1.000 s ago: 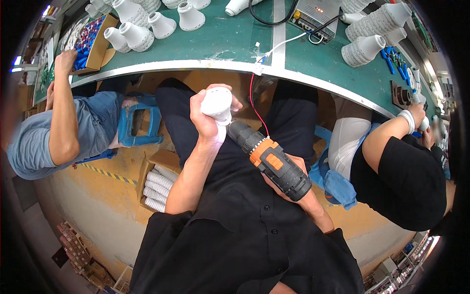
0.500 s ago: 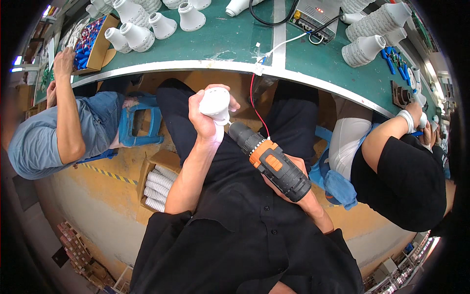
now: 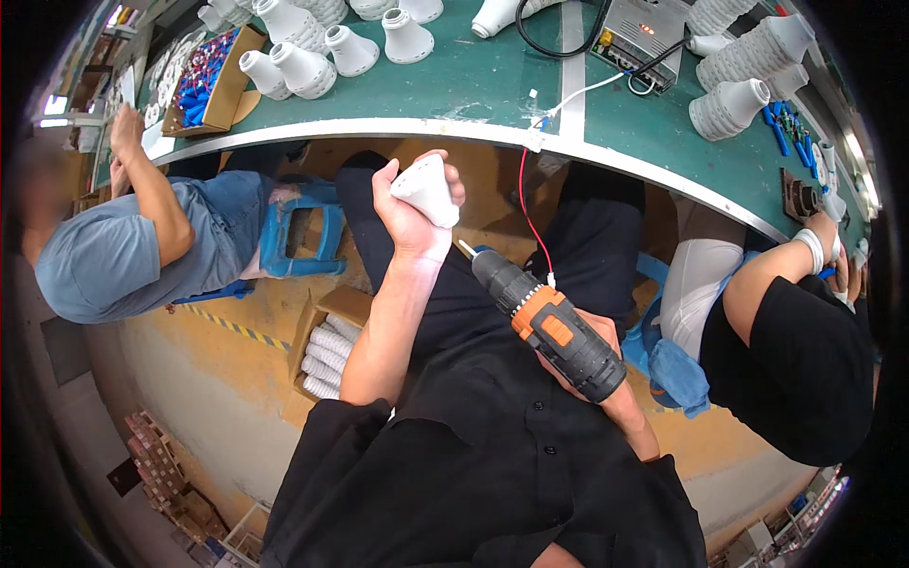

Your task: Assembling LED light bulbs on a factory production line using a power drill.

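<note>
Here the left hand (image 3: pixel 409 210) is raised in front of the chest, fingers wrapped tight round a white cone-shaped housing (image 3: pixel 428 189), its long axis running up-left to down-right with the wide end facing down toward the other hand. The right hand (image 3: pixel 606 374), lower and to the right, is clamped on the grip of a black-and-orange cordless drill (image 3: pixel 549 327); most of that hand is hidden behind the tool, so how its fingers sit on the trigger cannot be told. The drill's long axis points up-left, and its bit tip (image 3: pixel 466 249) sits just below and to the right of the housing, near it but seemingly not touching. So the housing lies up-left of the drill, roughly along the tool's own line. A thin red wire (image 3: pixel 526 204) hangs between the hands and the edge of the green workbench (image 3: pixel 473 90) beyond them. Farther out on the bench stand more white housings (image 3: pixel 352 49), and below the left elbow is a cardboard box of white parts (image 3: pixel 327 348).
</note>
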`<state>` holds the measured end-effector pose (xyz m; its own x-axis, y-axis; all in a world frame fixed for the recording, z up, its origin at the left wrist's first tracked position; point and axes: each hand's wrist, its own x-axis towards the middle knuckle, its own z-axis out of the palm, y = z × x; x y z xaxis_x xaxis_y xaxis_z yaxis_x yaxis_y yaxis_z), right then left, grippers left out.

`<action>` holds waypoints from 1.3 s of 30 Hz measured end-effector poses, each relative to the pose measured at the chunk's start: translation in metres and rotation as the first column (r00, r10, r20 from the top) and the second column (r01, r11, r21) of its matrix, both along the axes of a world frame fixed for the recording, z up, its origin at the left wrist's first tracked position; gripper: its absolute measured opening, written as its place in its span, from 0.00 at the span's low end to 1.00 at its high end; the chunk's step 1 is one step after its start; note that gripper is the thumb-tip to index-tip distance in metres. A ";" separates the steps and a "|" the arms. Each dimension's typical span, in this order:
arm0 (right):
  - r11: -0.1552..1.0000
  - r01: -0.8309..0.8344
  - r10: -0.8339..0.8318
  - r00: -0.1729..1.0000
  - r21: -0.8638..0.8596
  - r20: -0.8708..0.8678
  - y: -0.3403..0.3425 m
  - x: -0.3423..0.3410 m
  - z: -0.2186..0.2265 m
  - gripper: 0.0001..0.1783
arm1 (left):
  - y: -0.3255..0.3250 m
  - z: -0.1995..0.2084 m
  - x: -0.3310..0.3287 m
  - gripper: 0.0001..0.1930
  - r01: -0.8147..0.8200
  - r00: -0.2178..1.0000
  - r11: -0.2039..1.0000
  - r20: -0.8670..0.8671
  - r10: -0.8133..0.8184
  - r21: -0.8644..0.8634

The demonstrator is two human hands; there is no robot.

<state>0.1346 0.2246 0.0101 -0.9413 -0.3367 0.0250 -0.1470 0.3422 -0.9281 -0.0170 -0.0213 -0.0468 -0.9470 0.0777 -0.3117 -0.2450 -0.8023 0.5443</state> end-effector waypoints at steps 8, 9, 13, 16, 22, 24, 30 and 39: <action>0.995 0.084 -0.090 0.983 -0.044 -0.159 -0.003 -0.007 0.014 0.14 | -0.013 0.024 -0.019 0.34 -0.115 0.987 0.971 -0.131 0.089 -0.208; 0.994 0.111 -0.113 0.983 -0.026 -0.146 -0.003 -0.007 0.015 0.14 | -0.022 0.034 -0.029 0.33 -0.153 0.974 0.943 -0.209 0.092 -0.294; 0.995 0.103 -0.104 0.987 -0.013 -0.122 0.006 -0.001 0.018 0.14 | -0.037 0.090 -0.096 0.29 -0.324 0.915 0.643 -0.402 0.028 -0.693; 0.996 0.082 -0.087 0.989 -0.045 -0.120 0.001 -0.003 0.019 0.14 | -0.049 0.151 -0.139 0.20 -0.636 0.749 -0.367 -0.428 -0.505 -0.679; 0.987 0.049 -0.056 0.998 -0.152 -0.042 0.001 -0.001 0.000 0.13 | -0.009 0.148 -0.207 0.19 -0.752 0.646 -0.640 0.017 -0.763 -0.155; 0.986 0.056 -0.062 0.998 -0.160 -0.032 0.000 -0.001 0.002 0.13 | -0.019 0.113 -0.231 0.25 -0.842 0.524 -0.538 0.190 -0.830 -0.028; 0.986 0.079 -0.086 0.996 -0.144 -0.037 0.007 0.000 -0.006 0.13 | -0.026 0.071 -0.243 0.16 -0.889 0.451 -0.437 0.413 -0.791 0.134; 0.981 0.093 -0.096 0.995 -0.169 -0.009 0.010 -0.006 -0.003 0.14 | 0.042 0.097 -0.207 0.19 -0.793 0.486 -0.452 0.023 -0.873 -0.409</action>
